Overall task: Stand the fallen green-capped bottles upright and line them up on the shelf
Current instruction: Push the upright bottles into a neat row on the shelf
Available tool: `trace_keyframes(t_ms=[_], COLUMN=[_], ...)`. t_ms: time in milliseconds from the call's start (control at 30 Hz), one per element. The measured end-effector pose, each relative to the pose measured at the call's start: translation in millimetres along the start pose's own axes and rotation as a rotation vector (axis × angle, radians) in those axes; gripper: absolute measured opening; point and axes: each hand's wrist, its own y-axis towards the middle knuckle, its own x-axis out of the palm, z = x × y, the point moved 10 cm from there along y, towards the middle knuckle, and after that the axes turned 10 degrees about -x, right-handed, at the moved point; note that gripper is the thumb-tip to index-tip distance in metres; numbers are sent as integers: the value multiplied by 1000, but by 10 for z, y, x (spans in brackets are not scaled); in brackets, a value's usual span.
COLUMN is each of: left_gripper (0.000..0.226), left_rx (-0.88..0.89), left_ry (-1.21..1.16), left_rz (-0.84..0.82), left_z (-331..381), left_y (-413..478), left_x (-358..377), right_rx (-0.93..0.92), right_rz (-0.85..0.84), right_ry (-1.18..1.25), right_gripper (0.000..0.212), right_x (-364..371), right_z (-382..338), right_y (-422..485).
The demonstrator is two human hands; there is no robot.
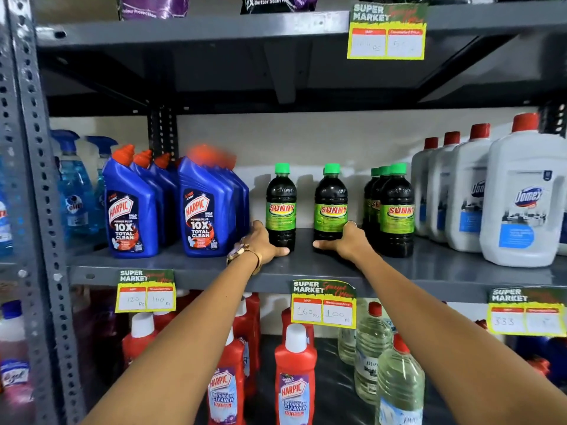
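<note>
Dark green-capped Sunny bottles stand upright on the grey middle shelf (306, 268). My left hand (264, 240) grips the base of the leftmost bottle (280, 204). My right hand (346, 240) grips the base of the middle bottle (330, 200), which has another green cap just behind it. To the right stands a tight row of three more bottles (395, 207), one behind the other. None of the bottles in view is lying down.
Blue Harpic bottles (205, 207) crowd the shelf to the left, and white Domex jugs (521, 200) stand to the right. Price tags (323, 303) hang on the shelf edge. Red Harpic bottles (294, 384) and clear bottles (371, 348) fill the shelf below.
</note>
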Motion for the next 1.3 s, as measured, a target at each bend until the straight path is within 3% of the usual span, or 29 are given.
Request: trace_keyframes(t_ms=[267,1300], left_gripper=[68,62], left_rx=[51,31], left_ry=[79,200], left_rz=[46,79], left_z=[35,82], left_y=[16,-58], left_x=[-5,-19], right_rx=[11,-4], right_rz=[43,37], right_ry=[-31,-32], right_gripper=[87,83], right_x=[-50,-56], right_z=[1,11], right_y=[-8,-39])
